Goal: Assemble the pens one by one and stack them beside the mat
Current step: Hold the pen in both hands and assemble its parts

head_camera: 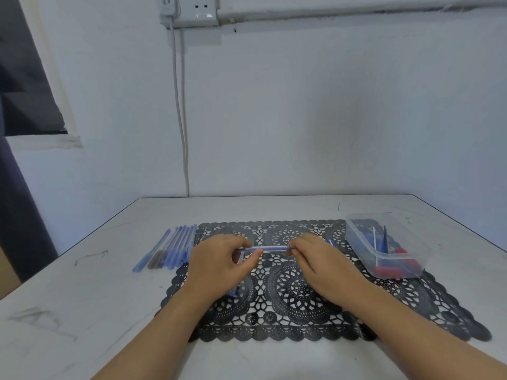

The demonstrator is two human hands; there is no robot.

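Both hands, left hand (219,259) and right hand (315,256), pinch one pen (270,248) over the mat (288,319), mid-assembly; next, stacking it beside finished pens (172,246).

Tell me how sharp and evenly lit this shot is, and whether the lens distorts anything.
Head view: soft, even, bluish light; wide-angle bending bows the wall conduit; the pen between the left hand and right hand, and the finished pens, look smeared.
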